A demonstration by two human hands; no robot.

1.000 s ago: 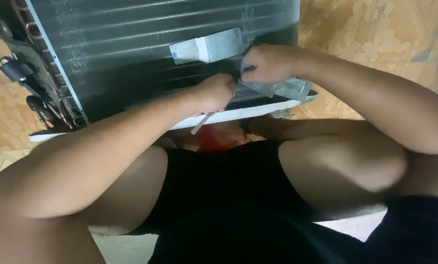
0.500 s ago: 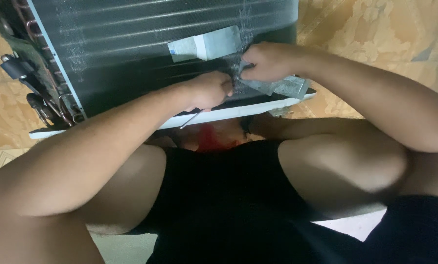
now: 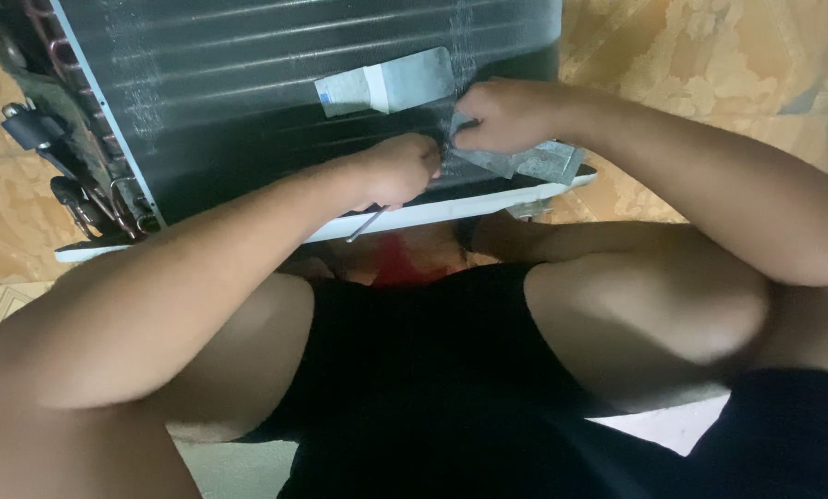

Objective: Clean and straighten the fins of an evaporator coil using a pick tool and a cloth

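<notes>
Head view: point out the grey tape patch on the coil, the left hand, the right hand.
grey tape patch [image 3: 404,81], head view, middle of the strip.
left hand [image 3: 397,171], head view, back of the hand.
right hand [image 3: 506,115], head view, knuckles.

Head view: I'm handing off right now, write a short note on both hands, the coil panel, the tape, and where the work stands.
Left hand: closed on a thin metal tool, its tip end hidden under the hand, resting on the dark finned coil panel.
Right hand: pinching the upper edge of a grey foil tape piece, partly lifted from the fins.
A second grey tape patch lies flat on the panel above the hands.
Copper tubing sits at the panel's left end.
Done: cannot tell.
Left: the pinched piece is not flat on the fins.
</notes>
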